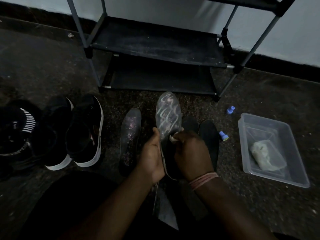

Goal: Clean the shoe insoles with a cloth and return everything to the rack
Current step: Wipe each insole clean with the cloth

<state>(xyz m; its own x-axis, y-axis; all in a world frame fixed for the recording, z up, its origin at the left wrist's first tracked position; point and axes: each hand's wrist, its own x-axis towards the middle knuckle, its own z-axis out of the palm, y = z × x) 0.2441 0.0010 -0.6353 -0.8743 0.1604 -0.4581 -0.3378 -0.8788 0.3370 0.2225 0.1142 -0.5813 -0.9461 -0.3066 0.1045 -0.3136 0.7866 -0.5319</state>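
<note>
I hold a grey insole (168, 115) upright over the floor, its toe end pointing at the rack and streaked with pale wet marks. My left hand (151, 155) grips its left edge near the middle. My right hand (190, 153) is closed on a small pale object, apparently a bit of cloth (172, 139), pressed against the insole's right side. A second grey insole (129, 134) lies on the floor to the left. Two black insoles (210, 141) lie behind my right hand. The black shoe rack (155, 47) stands ahead with bare shelves.
A pair of black sneakers with white soles (81, 134) and a darker shoe with a striped collar (19, 129) stand at the left. A clear plastic tub (294, 163) holding a pale wad sits at the right. Two small blue caps (231, 110) lie nearby.
</note>
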